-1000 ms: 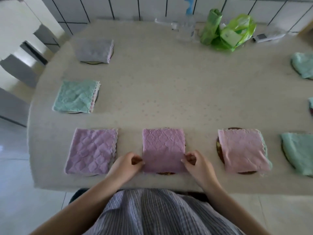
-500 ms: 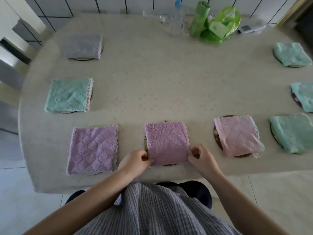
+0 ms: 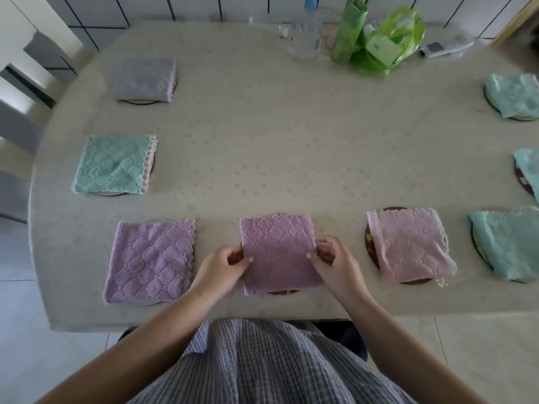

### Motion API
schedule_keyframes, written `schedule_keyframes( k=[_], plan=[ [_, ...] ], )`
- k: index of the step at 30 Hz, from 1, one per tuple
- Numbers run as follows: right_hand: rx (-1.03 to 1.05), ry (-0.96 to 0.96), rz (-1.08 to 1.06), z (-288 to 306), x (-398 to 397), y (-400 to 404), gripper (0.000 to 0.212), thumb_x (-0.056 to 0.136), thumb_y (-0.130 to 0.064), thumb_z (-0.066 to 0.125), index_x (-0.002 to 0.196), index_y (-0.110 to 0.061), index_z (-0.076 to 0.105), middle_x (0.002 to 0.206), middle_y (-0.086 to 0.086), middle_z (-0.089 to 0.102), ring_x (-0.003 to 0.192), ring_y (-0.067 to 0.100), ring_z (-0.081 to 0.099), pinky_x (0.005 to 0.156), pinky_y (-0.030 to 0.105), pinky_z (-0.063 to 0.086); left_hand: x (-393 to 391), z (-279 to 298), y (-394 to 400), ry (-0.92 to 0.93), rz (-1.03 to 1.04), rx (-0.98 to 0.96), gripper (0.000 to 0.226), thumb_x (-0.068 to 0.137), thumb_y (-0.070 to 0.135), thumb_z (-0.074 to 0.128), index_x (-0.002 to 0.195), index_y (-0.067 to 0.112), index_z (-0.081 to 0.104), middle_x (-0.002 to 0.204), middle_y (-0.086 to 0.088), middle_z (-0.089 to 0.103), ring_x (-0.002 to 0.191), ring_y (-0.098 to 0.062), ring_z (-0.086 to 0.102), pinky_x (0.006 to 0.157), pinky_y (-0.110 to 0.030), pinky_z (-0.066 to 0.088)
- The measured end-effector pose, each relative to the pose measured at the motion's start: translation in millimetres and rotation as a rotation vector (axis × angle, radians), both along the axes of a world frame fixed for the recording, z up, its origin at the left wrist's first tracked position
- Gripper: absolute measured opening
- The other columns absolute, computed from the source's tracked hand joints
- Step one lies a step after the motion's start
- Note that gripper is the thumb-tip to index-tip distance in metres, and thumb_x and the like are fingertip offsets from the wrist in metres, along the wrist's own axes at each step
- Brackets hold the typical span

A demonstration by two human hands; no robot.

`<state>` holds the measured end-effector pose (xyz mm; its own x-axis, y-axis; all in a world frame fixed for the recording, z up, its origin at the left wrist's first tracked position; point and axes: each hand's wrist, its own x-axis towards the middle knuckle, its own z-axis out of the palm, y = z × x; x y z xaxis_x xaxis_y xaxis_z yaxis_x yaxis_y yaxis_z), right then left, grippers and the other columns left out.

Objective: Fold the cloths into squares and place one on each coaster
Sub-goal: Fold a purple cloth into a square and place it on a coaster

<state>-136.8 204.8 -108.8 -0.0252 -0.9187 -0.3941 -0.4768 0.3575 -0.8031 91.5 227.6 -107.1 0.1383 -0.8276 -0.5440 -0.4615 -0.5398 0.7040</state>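
A folded mauve cloth (image 3: pixel 277 249) lies over a round coaster (image 3: pixel 282 292) at the table's near edge, with only slivers of the coaster showing. My left hand (image 3: pixel 223 266) pinches the cloth's left edge and my right hand (image 3: pixel 332 262) pinches its right edge. Left of it a lilac cloth (image 3: pixel 150 259) lies folded square. To the right a pink cloth (image 3: pixel 408 243) covers a dark coaster (image 3: pixel 372 253). A teal cloth (image 3: pixel 115 164) and a grey cloth (image 3: pixel 144 78) sit on coasters at the left.
Three more teal cloths (image 3: pixel 507 246) (image 3: pixel 529 173) (image 3: pixel 513 94) rest on coasters along the right side. A water bottle (image 3: pixel 304 30), a green bag (image 3: pixel 385 45) and a remote (image 3: pixel 440 49) stand at the far edge. The beige table (image 3: pixel 291 141) ends just before my body.
Both hands slid along the mauve cloth's side edges from its near corners toward the middle, and the cloth sits slightly skewed. The camera view shifted a little.
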Motion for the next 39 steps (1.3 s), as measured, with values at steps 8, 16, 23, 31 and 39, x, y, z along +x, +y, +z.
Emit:
schedule_keyframes(
  k=[8, 16, 23, 31, 39],
  plan=[
    [0.188, -0.125, -0.01, -4.5, 4.7, -16.0, 0.038, 0.08, -0.022, 0.071, 0.111, -0.023, 0.05, 0.108, -0.002, 0.065, 0.096, 0.011, 0.061, 0.083, 0.028, 0.048, -5.2, -4.7, -4.7, 0.047, 0.034, 0.028, 0.018, 0.084, 0.021, 0.066, 0.101, 0.016, 0.07, 0.092, 0.003, 0.072, 0.086, -0.013, 0.067, 0.083, -0.043, 0.054],
    [0.163, -0.233, -0.051, 0.2, -0.9, -14.8, 0.032, 0.083, -0.013, 0.066, 0.107, -0.024, 0.049, 0.101, -0.001, 0.063, 0.088, 0.013, 0.059, 0.071, 0.025, 0.044, -14.5, -0.4, -6.8, 0.04, 0.02, 0.032, 0.015, 0.085, 0.021, 0.065, 0.098, 0.02, 0.071, 0.085, 0.003, 0.073, 0.083, -0.015, 0.067, 0.081, -0.046, 0.054],
    [0.372, -0.552, -0.229, 4.2, 4.5, -12.5, 0.046, 0.085, -0.013, 0.065, 0.124, -0.015, 0.038, 0.115, 0.002, 0.06, 0.105, 0.018, 0.061, 0.093, 0.045, 0.05, -17.3, 8.8, -8.8, 0.179, 0.18, 0.172, 0.013, 0.09, 0.024, 0.057, 0.092, 0.021, 0.069, 0.089, 0.0, 0.072, 0.086, -0.017, 0.067, 0.082, -0.04, 0.053],
    [0.372, -0.191, 0.113, 3.9, -9.4, -9.2, 0.015, 0.085, -0.029, 0.064, 0.081, -0.015, 0.063, 0.083, -0.001, 0.068, 0.08, 0.016, 0.064, 0.072, 0.034, 0.049, -23.0, 5.4, -6.3, 0.483, 0.4, 0.306, 0.023, 0.089, 0.016, 0.06, 0.111, 0.012, 0.054, 0.108, -0.009, 0.067, 0.096, -0.024, 0.066, 0.079, -0.04, 0.054],
    [0.329, -0.45, -0.078, 3.6, -1.7, -11.6, 0.048, 0.086, -0.012, 0.063, 0.125, -0.022, 0.038, 0.111, -0.004, 0.061, 0.099, 0.01, 0.062, 0.082, 0.033, 0.055, -23.1, 1.4, -4.4, 0.449, 0.401, 0.196, 0.034, 0.088, 0.003, 0.059, 0.119, 0.014, 0.049, 0.11, -0.009, 0.065, 0.099, -0.023, 0.064, 0.084, -0.043, 0.053]
  ],
)
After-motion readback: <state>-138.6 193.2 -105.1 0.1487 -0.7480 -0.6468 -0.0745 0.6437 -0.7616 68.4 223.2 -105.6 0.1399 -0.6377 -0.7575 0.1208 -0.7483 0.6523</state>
